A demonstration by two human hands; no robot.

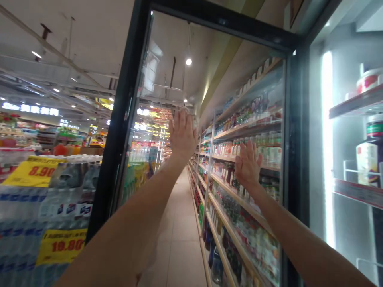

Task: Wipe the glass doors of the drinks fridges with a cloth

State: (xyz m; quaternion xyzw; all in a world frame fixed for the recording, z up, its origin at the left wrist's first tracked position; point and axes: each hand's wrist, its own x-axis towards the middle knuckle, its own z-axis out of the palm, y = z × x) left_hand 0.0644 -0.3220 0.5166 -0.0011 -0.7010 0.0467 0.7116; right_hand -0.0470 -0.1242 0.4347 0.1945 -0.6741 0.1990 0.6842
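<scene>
A glass cooler door (167,207) with a black frame (119,103) stands swung open in front of me. My left hand (183,133) is raised near the upper middle of the pane, palm towards the glass, fingers stretched out. A faint pale patch shows around its fingertips; I cannot make out whether it is a reflection or something under the hand. Lower and further right, my right hand (249,164) also faces the pane with its fingers spread. Both palms are turned away from me, and neither hand shows a held object.
To the right is the lit cooler interior, with a dark-capped bottle (369,153) and a tub (369,79) on its shelves. Long shelves of bottles (227,195) show in the glass, beside a tiled floor (179,239). Stacked bottled water (20,215) with yellow price signs (61,246) stands left.
</scene>
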